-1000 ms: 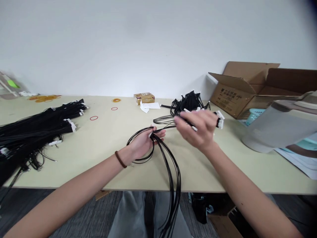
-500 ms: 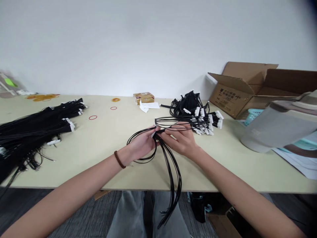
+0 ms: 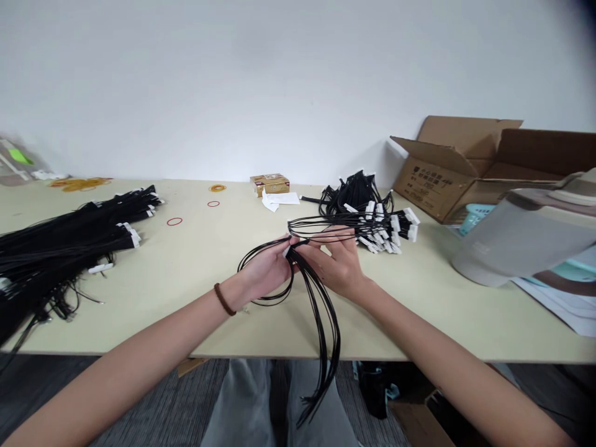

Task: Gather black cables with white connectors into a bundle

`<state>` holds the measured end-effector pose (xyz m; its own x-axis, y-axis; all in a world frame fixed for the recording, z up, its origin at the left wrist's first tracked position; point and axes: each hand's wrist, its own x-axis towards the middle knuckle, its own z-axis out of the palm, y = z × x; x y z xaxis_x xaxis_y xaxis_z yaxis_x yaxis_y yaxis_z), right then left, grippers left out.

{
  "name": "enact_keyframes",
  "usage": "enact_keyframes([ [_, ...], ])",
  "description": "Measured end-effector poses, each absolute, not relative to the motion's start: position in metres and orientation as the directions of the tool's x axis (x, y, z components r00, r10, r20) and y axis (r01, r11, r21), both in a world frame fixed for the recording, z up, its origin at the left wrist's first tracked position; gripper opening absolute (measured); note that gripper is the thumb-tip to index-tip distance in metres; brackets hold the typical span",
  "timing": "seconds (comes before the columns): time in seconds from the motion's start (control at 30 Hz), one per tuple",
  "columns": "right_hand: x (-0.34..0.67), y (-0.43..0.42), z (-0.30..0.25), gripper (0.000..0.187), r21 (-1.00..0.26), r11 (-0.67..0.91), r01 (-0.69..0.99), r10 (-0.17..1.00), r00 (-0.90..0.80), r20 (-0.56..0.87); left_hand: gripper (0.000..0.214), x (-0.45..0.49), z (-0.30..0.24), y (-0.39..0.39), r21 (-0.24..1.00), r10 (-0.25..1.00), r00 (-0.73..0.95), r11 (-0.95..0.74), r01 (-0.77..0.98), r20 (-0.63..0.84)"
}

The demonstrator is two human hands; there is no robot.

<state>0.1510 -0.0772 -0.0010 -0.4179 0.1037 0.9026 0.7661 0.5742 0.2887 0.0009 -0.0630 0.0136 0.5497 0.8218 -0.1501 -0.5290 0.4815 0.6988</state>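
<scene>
Back from the far pile, the right hand (image 3: 342, 264) now meets the left hand (image 3: 267, 268) at the middle of the desk (image 3: 186, 285), where a second ago it was lifted over the connectors. Both hands hold the cable bundle (image 3: 326, 323). The left grip is closed around it near its white plug ends, and the right grip pinches the same strands just beside the left thumb. From the hands, black loops arch toward the far side, while the long part of the bundle hangs over the near desk edge. A brown band (image 3: 225, 299) circles the left wrist. Just beyond the right hand lies a pile of cables (image 3: 372, 214) with white connectors. A heap of black cables (image 3: 65, 239) covers the left end of the desk. A red rubber band (image 3: 176, 221) and a small brown box (image 3: 270, 183) lie farther back. At the far right stand a cardboard box (image 3: 465, 167) and a grey jug (image 3: 521, 239).
</scene>
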Motion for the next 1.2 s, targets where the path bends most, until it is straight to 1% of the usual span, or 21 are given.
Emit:
enact_keyframes([
  [0.2, 0.149, -0.078, 0.000, 0.010, 0.229, 0.612, 0.757, 0.151, -0.396, 0.906, 0.014, 0.002, 0.015, -0.064, 0.699, 0.827, 0.542, 0.476, -0.533, -0.149],
  [0.37, 0.149, -0.076, 0.000, 0.016, 0.198, 0.646, 0.737, 0.194, -0.409, 0.892, 0.016, 0.002, 0.015, -0.063, 0.684, 0.834, 0.531, 0.476, -0.553, -0.150],
  [0.43, 0.151, -0.075, 0.000, 0.017, 0.164, 0.680, 0.715, 0.222, -0.414, 0.883, 0.018, 0.002, 0.015, -0.062, 0.688, 0.845, 0.516, 0.458, -0.562, -0.141],
  [0.53, 0.152, -0.074, 0.004, 0.019, 0.053, 0.770, 0.636, 0.273, -0.404, 0.873, 0.018, 0.001, 0.016, -0.061, 0.690, 0.872, 0.472, 0.420, -0.589, -0.129],
  [0.67, 0.151, -0.081, 0.012, 0.022, -0.168, 0.847, 0.504, 0.371, -0.336, 0.866, 0.022, 0.001, 0.019, -0.059, 0.692, 0.903, 0.406, 0.383, -0.612, -0.141],
  [0.77, 0.147, -0.088, 0.018, 0.021, -0.382, 0.825, 0.416, 0.500, -0.222, 0.837, 0.020, 0.001, 0.020, -0.057, 0.697, 0.925, 0.350, 0.349, -0.626, -0.149],
  [0.8, 0.146, -0.090, 0.019, 0.019, -0.460, 0.809, 0.365, 0.541, -0.158, 0.826, 0.019, 0.001, 0.020, -0.057, 0.702, 0.932, 0.328, 0.339, -0.627, -0.156],
  [0.87, 0.147, -0.090, 0.022, 0.016, -0.589, 0.783, 0.202, 0.599, 0.011, 0.800, 0.015, 0.000, 0.018, -0.055, 0.710, 0.940, 0.294, 0.326, -0.625, -0.173],
  [0.93, 0.152, -0.086, 0.026, 0.016, -0.642, 0.766, 0.025, 0.624, 0.206, 0.753, 0.013, -0.001, 0.015, -0.053, 0.717, 0.943, 0.267, 0.324, -0.618, -0.196],
  [0.97, 0.157, -0.082, 0.028, 0.017, -0.642, 0.766, -0.033, 0.621, 0.298, 0.725, 0.013, -0.001, 0.013, -0.052, 0.720, 0.944, 0.254, 0.326, -0.612, -0.210],
  [1.0, 0.162, -0.079, 0.031, 0.018, -0.636, 0.770, -0.047, 0.601, 0.385, 0.700, 0.013, -0.002, 0.012, -0.052, 0.725, 0.943, 0.241, 0.330, -0.605, -0.227],
  [1.07, 0.172, -0.073, 0.035, 0.019, -0.627, 0.779, 0.006, 0.539, 0.504, 0.674, 0.014, -0.002, 0.009, -0.051, 0.733, 0.941, 0.218, 0.338, -0.590, -0.259],
  [1.1, 0.176, -0.071, 0.037, 0.019, -0.625, 0.777, 0.081, 0.496, 0.534, 0.685, 0.014, -0.002, 0.008, -0.051, 0.736, 0.939, 0.213, 0.343, -0.583, -0.269],
  [1.17, 0.181, -0.071, 0.037, 0.020, -0.586, 0.743, 0.324, 0.383, 0.513, 0.768, 0.013, -0.002, 0.007, -0.052, 0.744, 0.936, 0.224, 0.351, -0.569, -0.270],
  [1.2, 0.180, -0.072, 0.036, 0.020, -0.528, 0.708, 0.469, 0.324, 0.449, 0.833, 0.012, -0.002, 0.006, -0.052, 0.747, 0.935, 0.233, 0.353, -0.563, -0.267],
])
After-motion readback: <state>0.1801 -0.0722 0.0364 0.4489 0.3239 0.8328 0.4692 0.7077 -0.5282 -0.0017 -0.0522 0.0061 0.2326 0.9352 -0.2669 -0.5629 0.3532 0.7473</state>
